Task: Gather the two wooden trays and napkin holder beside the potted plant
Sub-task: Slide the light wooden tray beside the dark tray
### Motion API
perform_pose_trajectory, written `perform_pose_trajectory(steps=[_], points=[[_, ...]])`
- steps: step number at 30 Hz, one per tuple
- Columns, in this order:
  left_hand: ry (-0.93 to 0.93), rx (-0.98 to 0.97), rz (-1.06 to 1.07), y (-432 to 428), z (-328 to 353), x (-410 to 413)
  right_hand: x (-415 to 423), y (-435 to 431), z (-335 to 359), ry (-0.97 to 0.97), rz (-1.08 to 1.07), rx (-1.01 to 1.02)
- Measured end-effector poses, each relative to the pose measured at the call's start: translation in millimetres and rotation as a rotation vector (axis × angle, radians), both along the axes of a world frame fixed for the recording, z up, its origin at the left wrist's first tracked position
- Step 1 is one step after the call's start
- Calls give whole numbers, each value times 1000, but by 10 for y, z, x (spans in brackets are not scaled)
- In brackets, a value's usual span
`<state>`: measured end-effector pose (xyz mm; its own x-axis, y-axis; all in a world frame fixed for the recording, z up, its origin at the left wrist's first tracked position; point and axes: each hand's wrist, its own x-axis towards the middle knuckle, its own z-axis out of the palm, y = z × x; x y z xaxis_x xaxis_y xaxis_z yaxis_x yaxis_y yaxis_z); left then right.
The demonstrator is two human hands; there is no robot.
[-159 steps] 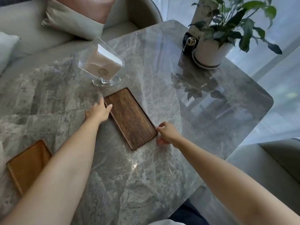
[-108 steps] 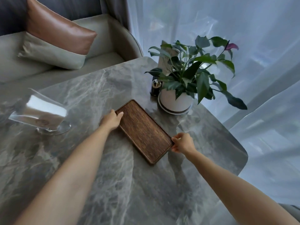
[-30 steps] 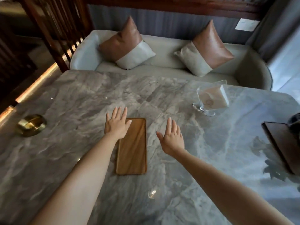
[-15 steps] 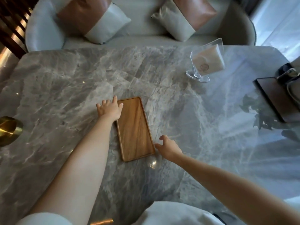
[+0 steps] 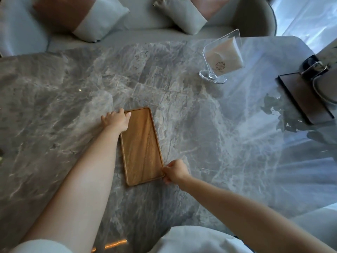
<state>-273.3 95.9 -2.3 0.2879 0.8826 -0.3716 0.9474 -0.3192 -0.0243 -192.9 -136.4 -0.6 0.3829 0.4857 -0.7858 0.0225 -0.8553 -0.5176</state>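
Observation:
A light wooden tray (image 5: 142, 145) lies flat on the grey marble table (image 5: 200, 143), a little left of the middle. My left hand (image 5: 115, 121) grips its far left corner. My right hand (image 5: 176, 171) pinches its near right corner. A dark wooden tray (image 5: 300, 97) rests at the right edge, partly under the white pot (image 5: 326, 88) of the plant. The clear napkin holder (image 5: 221, 59) with white napkins stands apart at the back right, between the two trays.
A grey sofa with brown and grey cushions (image 5: 82, 17) runs along the table's far side. A small dark item with a metal clasp (image 5: 313, 67) sits behind the dark tray. Sheer curtains fill the right.
The dark tray was slid beside the pot, then I turned to the light tray. Over the last second my open hands came down and closed on its two opposite corners.

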Motion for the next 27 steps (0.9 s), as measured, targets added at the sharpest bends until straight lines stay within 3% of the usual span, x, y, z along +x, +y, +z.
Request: perform_pose_trajectory(steps=[5,14,27], points=[[4,-26,25,-39,28,23,37,-37,-21,37,-37,28],[-70,-31,88,-153,216,298,638,-194,162,-100,-11,130],[-269,-129,-6,-742,409,1757,2164,-948,329,-276,-102,156]])
